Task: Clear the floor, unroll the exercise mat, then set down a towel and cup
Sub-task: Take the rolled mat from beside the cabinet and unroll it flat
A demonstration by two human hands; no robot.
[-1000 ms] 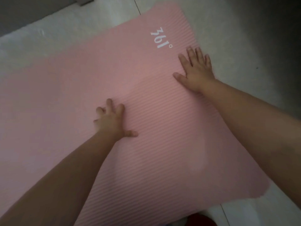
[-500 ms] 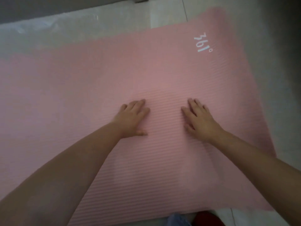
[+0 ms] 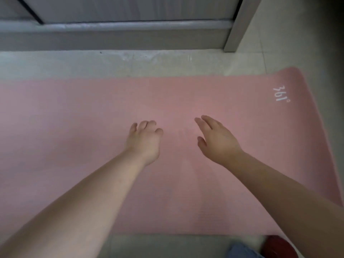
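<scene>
The pink exercise mat lies unrolled and flat across the pale floor, with a white "361°" logo near its far right corner. My left hand hovers over the mat's middle with its fingers loosely curled and holds nothing. My right hand is beside it, fingers relaxed and spread, just above or lightly on the mat. No towel or cup is in view.
A grey door sill and frame run along the far side, with a strip of tiled floor between it and the mat. At the bottom right are a red object and blue fabric.
Both hands pressed flat on the mat a second ago and slid together toward its middle. Now they have lifted off, fingers relaxed, and the view has tilted up toward the door.
</scene>
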